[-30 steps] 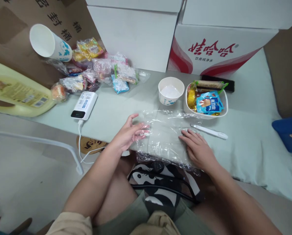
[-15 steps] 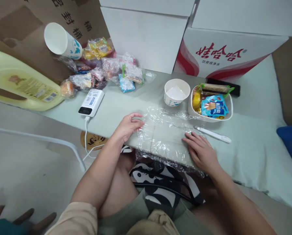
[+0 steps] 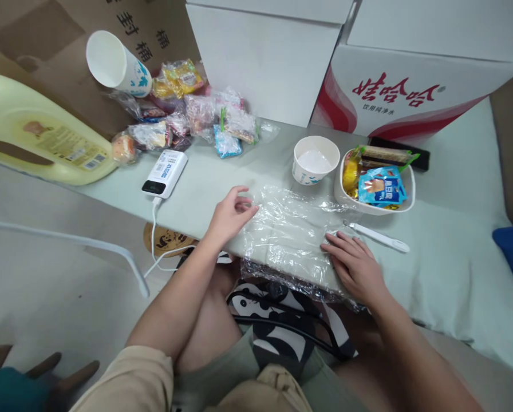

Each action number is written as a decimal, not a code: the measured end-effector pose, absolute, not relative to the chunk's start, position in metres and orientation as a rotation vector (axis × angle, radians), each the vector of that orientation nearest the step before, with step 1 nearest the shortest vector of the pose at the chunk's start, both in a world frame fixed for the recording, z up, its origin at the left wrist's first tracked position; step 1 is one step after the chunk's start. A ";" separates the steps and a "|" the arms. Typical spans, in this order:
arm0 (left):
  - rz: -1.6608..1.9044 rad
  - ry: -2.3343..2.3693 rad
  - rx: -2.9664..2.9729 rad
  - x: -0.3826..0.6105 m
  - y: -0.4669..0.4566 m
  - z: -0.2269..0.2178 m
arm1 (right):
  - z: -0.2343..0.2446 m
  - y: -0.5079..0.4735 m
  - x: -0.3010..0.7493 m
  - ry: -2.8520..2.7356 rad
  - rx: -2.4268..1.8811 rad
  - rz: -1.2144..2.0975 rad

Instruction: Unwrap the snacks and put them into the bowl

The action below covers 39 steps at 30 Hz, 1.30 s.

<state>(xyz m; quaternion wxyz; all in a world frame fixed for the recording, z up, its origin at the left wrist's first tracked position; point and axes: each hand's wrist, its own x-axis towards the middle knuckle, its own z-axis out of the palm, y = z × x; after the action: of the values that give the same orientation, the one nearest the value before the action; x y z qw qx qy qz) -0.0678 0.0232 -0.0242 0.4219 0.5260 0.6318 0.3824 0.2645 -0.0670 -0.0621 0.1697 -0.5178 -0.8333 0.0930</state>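
Note:
A sheet of clear plastic wrap (image 3: 288,229) lies crinkled on the pale green cloth, its near part hanging over the front edge. My left hand (image 3: 233,213) is at the sheet's left edge, fingers curved and apart from the thumb, with nothing visibly held. My right hand (image 3: 354,264) rests flat on the right part of the wrap, fingers stretched out. Just beyond those fingers lies a white-handled tool (image 3: 381,236) with a thin metal tip. Behind the wrap stand a paper bowl (image 3: 316,163) and a white tub (image 3: 341,201) filled with wrapped snacks.
At the left are a power bank (image 3: 165,173) with a white cable, a large yellow jug (image 3: 37,126) and a tilted paper cup (image 3: 123,67). Several wrapped snacks (image 3: 196,114) are heaped beside them. White boxes (image 3: 265,63) stand along the back; a dark object (image 3: 419,157) lies behind the tub.
My left hand has shifted slightly, its fingers and thumb now lifted a little further apart. My right hand stays about where it was on the wrap. The whole view has moved slightly.

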 end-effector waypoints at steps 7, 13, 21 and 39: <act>1.025 1.484 1.193 -0.063 0.051 -0.028 | -0.060 -0.067 0.264 -2.377 -1.476 0.266; 0.896 1.348 1.037 -0.073 0.040 -0.014 | -0.060 -0.067 0.265 -2.374 -1.478 0.279; 0.973 1.445 0.983 -0.094 0.045 -0.010 | -0.061 -0.067 0.265 -2.382 -1.453 0.237; 0.657 1.511 1.030 -0.087 0.028 -0.006 | -0.062 -0.068 0.266 -2.402 -1.469 0.226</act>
<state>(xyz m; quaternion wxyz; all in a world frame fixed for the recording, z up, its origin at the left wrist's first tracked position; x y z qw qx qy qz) -0.0866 0.0281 -0.0060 0.5639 0.4379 0.6421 0.2792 0.2657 -0.0677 -0.0617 0.1578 -0.5135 -0.8397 0.0790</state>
